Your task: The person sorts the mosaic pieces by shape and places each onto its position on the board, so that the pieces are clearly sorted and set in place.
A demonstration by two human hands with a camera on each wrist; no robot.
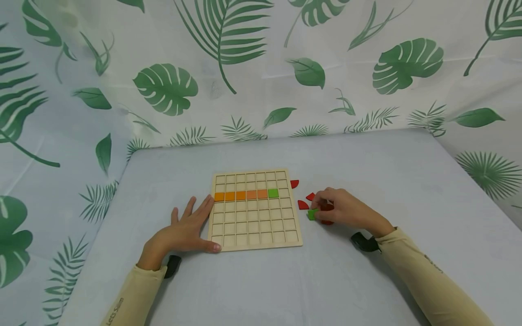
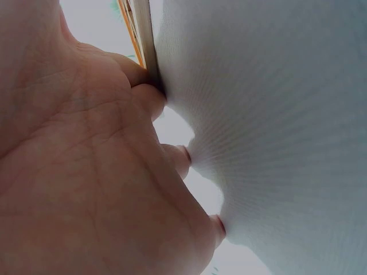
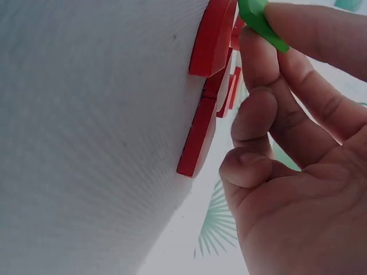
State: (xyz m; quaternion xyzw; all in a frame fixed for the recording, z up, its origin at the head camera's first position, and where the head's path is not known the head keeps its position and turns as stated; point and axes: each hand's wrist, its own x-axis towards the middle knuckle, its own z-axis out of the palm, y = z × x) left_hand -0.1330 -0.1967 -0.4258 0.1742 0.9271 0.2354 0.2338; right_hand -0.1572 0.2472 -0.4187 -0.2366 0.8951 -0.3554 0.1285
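A light wooden board (image 1: pixel 253 227) with a grid of square recesses lies on the table. One of its rows holds several orange tiles (image 1: pixel 230 196) and, at their right end, a green tile (image 1: pixel 273 193). My left hand (image 1: pixel 183 233) rests at the board's left side with fingers spread, its thumb at the near left corner. Between thumb and fingers, my right hand (image 1: pixel 346 209) pinches another green piece (image 3: pixel 261 22) right of the board. Red pieces (image 3: pixel 198 134) lie close beside that hand; in the head view its fingers partly cover some of them.
Red quarter-round pieces (image 1: pixel 303 205) lie along the board's right side, one near its upper right edge. The pale table cover (image 1: pixel 261 290) surrounds the board. A leaf-patterned cloth (image 1: pixel 253 90) hangs behind the table and at its sides.
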